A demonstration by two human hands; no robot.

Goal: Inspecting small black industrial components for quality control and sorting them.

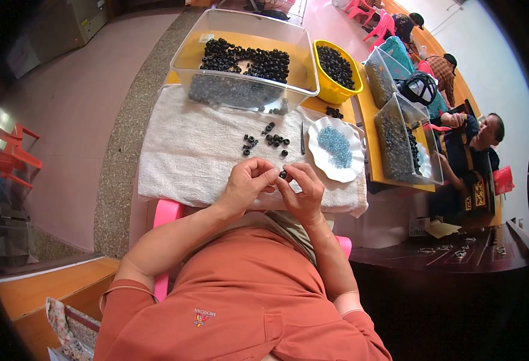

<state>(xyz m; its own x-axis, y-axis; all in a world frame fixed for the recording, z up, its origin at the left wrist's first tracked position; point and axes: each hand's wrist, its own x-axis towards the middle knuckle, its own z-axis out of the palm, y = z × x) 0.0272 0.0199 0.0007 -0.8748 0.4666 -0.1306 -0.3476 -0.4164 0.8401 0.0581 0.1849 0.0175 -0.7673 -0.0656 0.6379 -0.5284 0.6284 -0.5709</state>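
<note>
My right hand (303,191) pinches a small round black part (283,174) between thumb and finger, above the near part of a white cloth (177,171). Close beside it, my left hand (249,185) has its thumb and fingertips pressed together toward that part; anything in this pinch is too small to make out. Several loose black parts (277,140) of the same kind lie on the cloth just beyond my hands. Right of them are dark tweezers (302,139) and a white scalloped dish (322,169) of tiny clear bluish pieces (335,146).
A large clear plastic bin (186,57) of black parts stands at the back, with a yellow tub (335,95) of similar parts beside it. Further right, clear bins (395,144) sit on another table, where a person (478,132) sits. An orange-red stool (13,155) stands far left.
</note>
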